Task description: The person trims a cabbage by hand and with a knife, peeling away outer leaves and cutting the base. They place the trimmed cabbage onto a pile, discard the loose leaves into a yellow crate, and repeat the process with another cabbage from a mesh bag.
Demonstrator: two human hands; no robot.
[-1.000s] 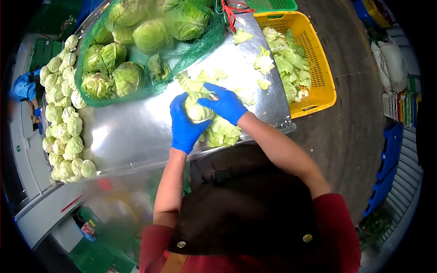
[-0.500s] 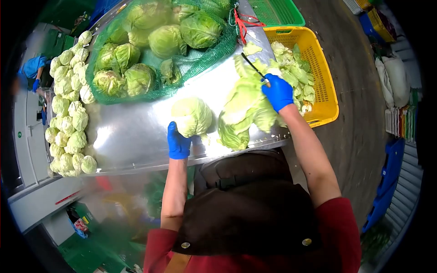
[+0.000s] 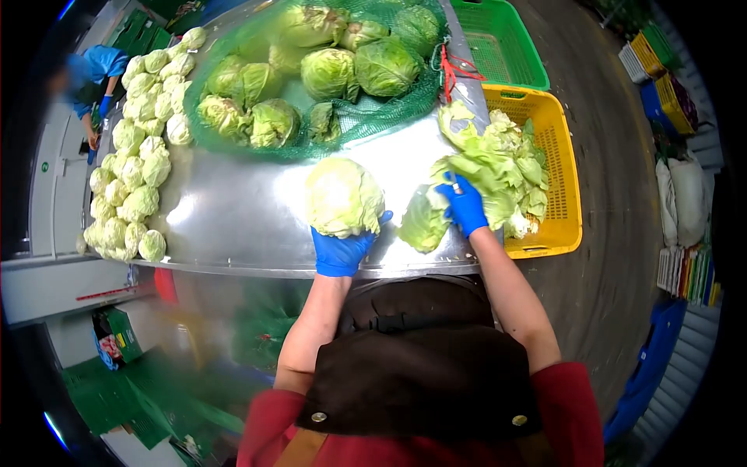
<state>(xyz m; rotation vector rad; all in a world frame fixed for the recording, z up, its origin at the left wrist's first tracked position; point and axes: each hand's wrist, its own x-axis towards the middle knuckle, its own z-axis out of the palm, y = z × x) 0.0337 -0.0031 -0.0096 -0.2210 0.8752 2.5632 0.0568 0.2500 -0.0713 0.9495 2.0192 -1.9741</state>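
Note:
A pale trimmed cabbage (image 3: 344, 198) rests in my left hand (image 3: 343, 251), whose blue-gloved fingers curl round its near side. My right hand (image 3: 464, 205), also gloved in blue, is closed on a knife (image 3: 455, 186); only a small part of it shows and the blade is hard to make out. Under and beside that hand lie loose cabbage leaves (image 3: 422, 222). More leaves (image 3: 498, 167) heap over the table's right edge into a yellow crate (image 3: 570, 179).
A green mesh bag (image 3: 366, 128) of untrimmed cabbages lies across the steel table (image 3: 226, 210). Trimmed cabbages (image 3: 132, 167) are piled along the left edge. A green crate (image 3: 537, 58) stands behind the yellow one. At the far left is another person (image 3: 101, 66) in blue.
My right hand has swept loose leaves rightward onto the crate's heap, and the knife has turned out of clear view. My left hand has slid further under the cabbage, turning it. The view has shifted.

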